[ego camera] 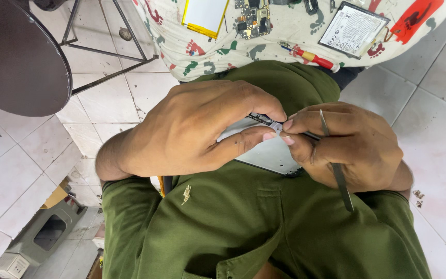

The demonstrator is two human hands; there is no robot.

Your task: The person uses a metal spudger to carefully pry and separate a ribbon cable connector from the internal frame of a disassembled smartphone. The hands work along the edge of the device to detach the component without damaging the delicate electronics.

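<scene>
Olive-green shirt (243,227), white cloth (285,39) (red and green footprint pattern), red-yellow screwdriver (313,57).

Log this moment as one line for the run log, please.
left hand: grips flat white phone panel | right hand: holds thin metal pry tool, fingertips at panel edge | cloth: circuit board, red-handled screwdriver

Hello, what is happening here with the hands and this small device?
A person in green clothes holds a flat pale device panel over the lap. The left hand grips its upper edge, and the right hand pinches a small part there while holding thin metal tweezers. Beyond, on a patterned cloth, lie a circuit board, two flat batteries and a red-handled screwdriver.
</scene>
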